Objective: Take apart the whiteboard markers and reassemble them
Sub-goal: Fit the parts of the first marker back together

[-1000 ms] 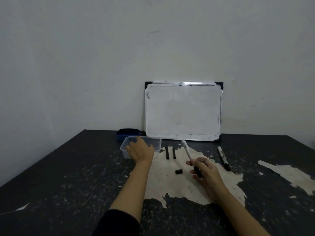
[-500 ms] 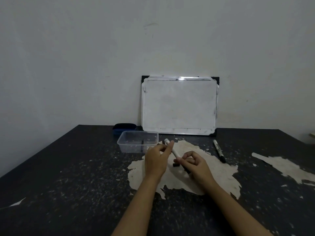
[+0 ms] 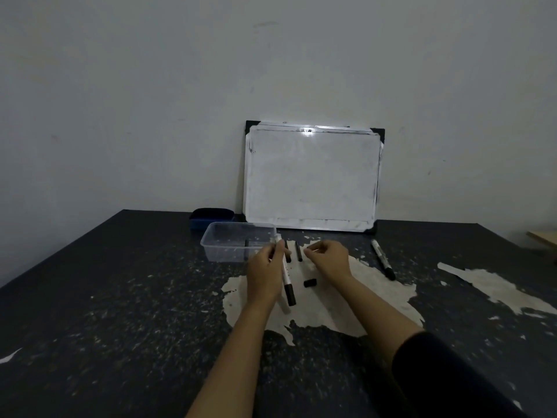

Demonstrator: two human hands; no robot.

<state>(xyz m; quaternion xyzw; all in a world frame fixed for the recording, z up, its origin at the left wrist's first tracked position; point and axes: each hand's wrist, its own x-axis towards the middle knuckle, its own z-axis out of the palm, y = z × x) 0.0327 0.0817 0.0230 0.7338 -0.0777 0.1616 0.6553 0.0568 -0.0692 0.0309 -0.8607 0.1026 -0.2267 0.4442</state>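
Note:
My left hand point(image 3: 265, 274) grips a white marker barrel point(image 3: 285, 274) with a black cap at its near end, held almost upright over the pale patch of the table. My right hand point(image 3: 328, 259) hovers just to its right, fingers curled and pinched; whether it holds a small part I cannot tell. Two thin black ink sticks point(image 3: 298, 251) lie between the hands. A short black end cap point(image 3: 309, 283) rests on the pale patch. A whole marker point(image 3: 382, 259) lies further right.
A clear plastic tub point(image 3: 232, 248) with a small dark piece inside stands left of my hands. Behind it sits a dark blue eraser point(image 3: 211, 217). A whiteboard point(image 3: 312, 176) leans on the wall. The dark table point(image 3: 120, 297) is worn.
The marker passed from my right hand to my left. My left hand came back from the tub, and my right hand let go and moved a little right.

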